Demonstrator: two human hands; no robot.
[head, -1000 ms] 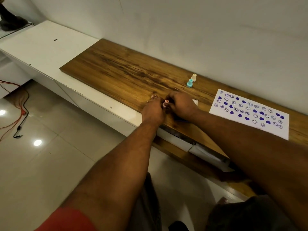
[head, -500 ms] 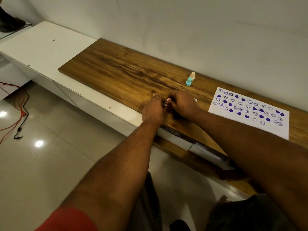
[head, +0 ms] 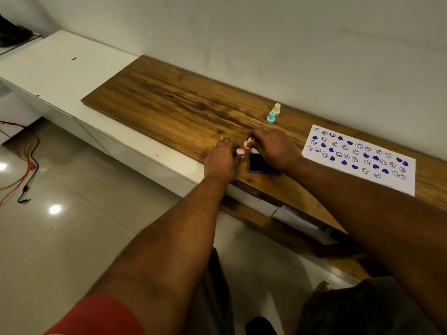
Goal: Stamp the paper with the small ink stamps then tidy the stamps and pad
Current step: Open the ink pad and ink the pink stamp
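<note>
A small pink stamp [head: 249, 142] is pinched in the fingers of my right hand [head: 275, 148]. My left hand [head: 220, 163] holds a small pink cap-like piece [head: 240, 151] just left of it. Both hands hover at the front edge of the wooden board. A dark purple ink pad [head: 260, 164] lies open below the stamp, partly under my right hand. A teal stamp [head: 271, 117] and a cream stamp [head: 277, 109] stand upright behind the hands. The white paper [head: 358, 163], covered with purple hearts and smiley prints, lies to the right.
The wooden board [head: 169, 102] rests on a white counter [head: 60, 68] against a white wall. Cables [head: 26, 165] trail over the tiled floor at the left. A drawer or shelf edge [head: 285, 211] shows below the board's front.
My hands have drawn slightly apart. The pink stamp and its pink piece are now separated between them, and the ink pad has come into view.
</note>
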